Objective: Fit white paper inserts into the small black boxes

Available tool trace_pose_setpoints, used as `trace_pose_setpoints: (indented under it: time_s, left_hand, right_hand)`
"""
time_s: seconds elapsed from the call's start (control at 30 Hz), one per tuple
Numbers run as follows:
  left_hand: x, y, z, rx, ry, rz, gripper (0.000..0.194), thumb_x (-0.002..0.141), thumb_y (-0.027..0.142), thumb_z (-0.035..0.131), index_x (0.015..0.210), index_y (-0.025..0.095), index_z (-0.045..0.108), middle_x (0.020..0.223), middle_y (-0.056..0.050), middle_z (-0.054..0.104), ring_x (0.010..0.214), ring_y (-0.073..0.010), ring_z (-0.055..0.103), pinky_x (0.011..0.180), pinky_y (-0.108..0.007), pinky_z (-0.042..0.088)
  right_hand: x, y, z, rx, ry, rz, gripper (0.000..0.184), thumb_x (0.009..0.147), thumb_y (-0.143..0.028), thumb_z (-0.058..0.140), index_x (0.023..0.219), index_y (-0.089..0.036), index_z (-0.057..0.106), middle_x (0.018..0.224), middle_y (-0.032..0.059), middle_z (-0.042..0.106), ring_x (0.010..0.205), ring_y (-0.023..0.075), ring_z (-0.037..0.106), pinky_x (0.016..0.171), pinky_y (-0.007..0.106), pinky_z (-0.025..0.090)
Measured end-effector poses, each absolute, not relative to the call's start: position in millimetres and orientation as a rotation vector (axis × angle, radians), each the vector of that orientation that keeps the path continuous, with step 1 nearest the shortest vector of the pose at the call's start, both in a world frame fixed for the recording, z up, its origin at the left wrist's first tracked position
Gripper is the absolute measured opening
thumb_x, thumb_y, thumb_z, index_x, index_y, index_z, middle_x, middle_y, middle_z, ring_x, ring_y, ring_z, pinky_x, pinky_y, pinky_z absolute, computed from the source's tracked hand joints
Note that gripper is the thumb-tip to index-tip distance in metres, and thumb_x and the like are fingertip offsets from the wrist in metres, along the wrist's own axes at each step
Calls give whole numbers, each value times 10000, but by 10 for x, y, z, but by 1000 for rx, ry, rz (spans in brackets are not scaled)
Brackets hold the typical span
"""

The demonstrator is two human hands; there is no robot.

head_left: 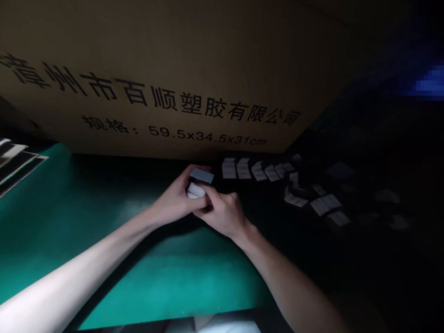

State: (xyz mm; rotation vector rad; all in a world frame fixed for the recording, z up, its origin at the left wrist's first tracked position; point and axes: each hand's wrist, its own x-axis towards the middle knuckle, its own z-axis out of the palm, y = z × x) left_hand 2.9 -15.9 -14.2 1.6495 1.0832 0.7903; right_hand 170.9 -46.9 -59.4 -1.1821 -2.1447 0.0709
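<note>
Both my hands meet over the table in front of the big carton. My left hand (175, 196) is closed around a small pale box (203, 175), whose flat bluish-grey face shows above the fingers. Just below that face, a white piece with a rounded edge (195, 190) sits between my two hands; whether it is part of the box or a separate thing, I cannot tell. My right hand (225, 212) presses its fingers against this white piece from the right, and its other fingers are hidden underneath.
A large printed cardboard carton (180, 55) stands along the back of the green table (166, 282). Several small folded white cards (243, 169) lie to the right, trailing into shadow. Dark flat sheets with pale edges (21, 162) are stacked at the left edge.
</note>
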Motion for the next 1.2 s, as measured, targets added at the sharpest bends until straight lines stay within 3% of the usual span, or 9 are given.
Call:
trace_pose_setpoints:
  time_s: [0.13,0.53,0.9,1.2]
  left_hand:
    - [44,-186,-127,1651,1100,799,651,692,232,714,1322,183,555,967,-24,649,783,-182,596,628,-270,485]
    - [30,-192,-151,1668,1068,809,563,741,252,710,1275,207,536,951,-18,656,996,-267,680,774,-330,557]
    - [35,-199,-204,1684,1064,849,564,788,286,718,1309,204,518,1154,-67,661,984,-226,652,750,-292,534]
    - [44,-193,-192,1637,1080,856,613,759,239,708,1337,207,508,1131,-57,674,861,-184,647,687,-266,517]
  right_hand:
    - [1696,-469,-594,-1172,-2155,70,356,978,-369,641,1276,-182,694,857,33,828,700,182,788,613,232,549]
    - [1708,-465,-601,-1166,-2161,104,375,978,-382,645,1301,-199,696,906,39,834,732,176,793,652,227,573]
    - [1718,-466,-595,-1172,-2199,96,358,1006,-389,624,1294,-193,707,867,33,828,706,168,782,620,223,557]
    - [1723,-456,-628,-1142,-2134,168,368,964,-370,668,1297,-223,716,846,3,824,687,151,774,644,208,573]
